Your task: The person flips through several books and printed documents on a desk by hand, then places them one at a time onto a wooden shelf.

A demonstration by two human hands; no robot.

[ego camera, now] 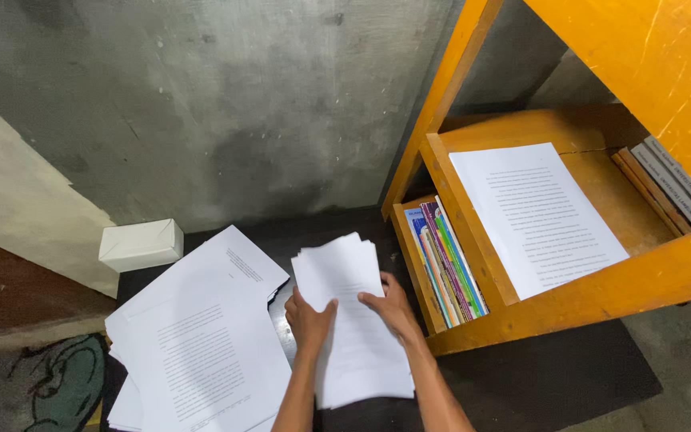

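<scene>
A white paper stack [357,320] was being squared up, grasped by left hand [308,320] and right hand [392,308] near the dark mat [553,376]'s front edge, with firmer alignment judged needed.

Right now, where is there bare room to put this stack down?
The upper shelf has bare wood between the printed sheet and the flat books. The dark mat is bare below the shelf frame. It is crowded on the left: spread papers lie against the stack held by the left hand and right hand; upright books fill the lower slot.
</scene>
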